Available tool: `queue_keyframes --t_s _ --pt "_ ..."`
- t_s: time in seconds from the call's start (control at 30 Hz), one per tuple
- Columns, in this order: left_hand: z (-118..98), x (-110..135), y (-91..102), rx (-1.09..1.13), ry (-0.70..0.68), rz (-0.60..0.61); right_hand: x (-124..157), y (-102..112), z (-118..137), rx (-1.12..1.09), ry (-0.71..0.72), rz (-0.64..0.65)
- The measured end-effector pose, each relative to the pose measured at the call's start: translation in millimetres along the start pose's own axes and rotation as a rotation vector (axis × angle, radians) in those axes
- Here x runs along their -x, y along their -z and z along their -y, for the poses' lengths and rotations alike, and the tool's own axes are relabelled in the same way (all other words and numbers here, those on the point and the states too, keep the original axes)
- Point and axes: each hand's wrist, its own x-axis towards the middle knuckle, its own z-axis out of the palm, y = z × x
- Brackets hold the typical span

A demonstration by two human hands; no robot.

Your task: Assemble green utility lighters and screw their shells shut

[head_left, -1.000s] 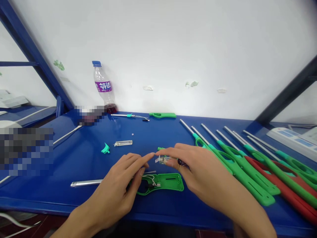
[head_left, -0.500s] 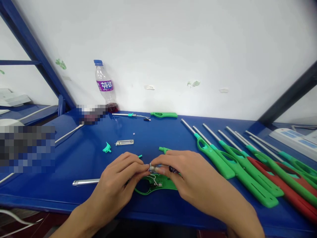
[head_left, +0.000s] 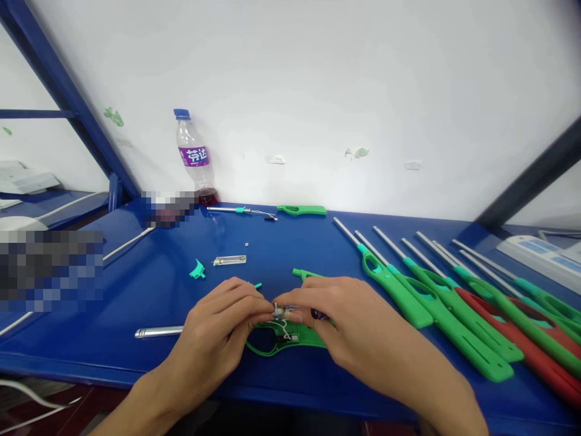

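Observation:
Between my left hand (head_left: pixel 221 324) and my right hand (head_left: pixel 347 318) is a small clear-and-metal lighter part (head_left: pixel 280 312). Both hands are closed, their fingertips pinching it from opposite sides; my fingers cover most of it. A dark rounded piece (head_left: pixel 319 313) shows by my right fingers, its kind unclear. Just below lies an opened green lighter handle half (head_left: pixel 267 349) with thin white wires (head_left: pixel 285 330) inside. A metal lighter tube (head_left: pixel 158 332) sticks out left of my left hand. Another green handle piece (head_left: pixel 299 274) is partly hidden behind my right hand.
A clear fuel tank (head_left: pixel 230 260) and a teal trigger piece (head_left: pixel 197 269) lie on the blue table (head_left: pixel 272 242). Several long-necked lighters (head_left: pixel 467 327) fill the right side. Behind are a tube assembly (head_left: pixel 240 210), a green handle (head_left: pixel 302 210) and a bottle (head_left: pixel 195 157) against the wall.
My fingertips have shifted slightly around the small clear-and-metal part, and more of it shows. The whole view has moved a little; the other things lie as before.

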Motion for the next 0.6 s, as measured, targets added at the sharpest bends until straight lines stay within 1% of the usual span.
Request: queue_keyframes --t_s 0.07,0.2,0.4,0.6 --pt "0.3 -0.3 0.1 0.011 0.009 -0.003 0.8 0.6 -0.9 0.001 0.014 -0.009" --pt "0.3 -1.6 1.7 0.036 0.04 0.027 3.5 2.8 -3.7 0.007 0.034 -0.014" --pt "-1.2 -2.7 4.0 0.061 0.098 0.01 5.8 5.5 -6.3 -0.02 0.061 0.022" --pt "-1.8 -2.0 3.0 0.056 0.099 0.009 4.0 4.4 -7.1 -0.032 0.078 -0.011"
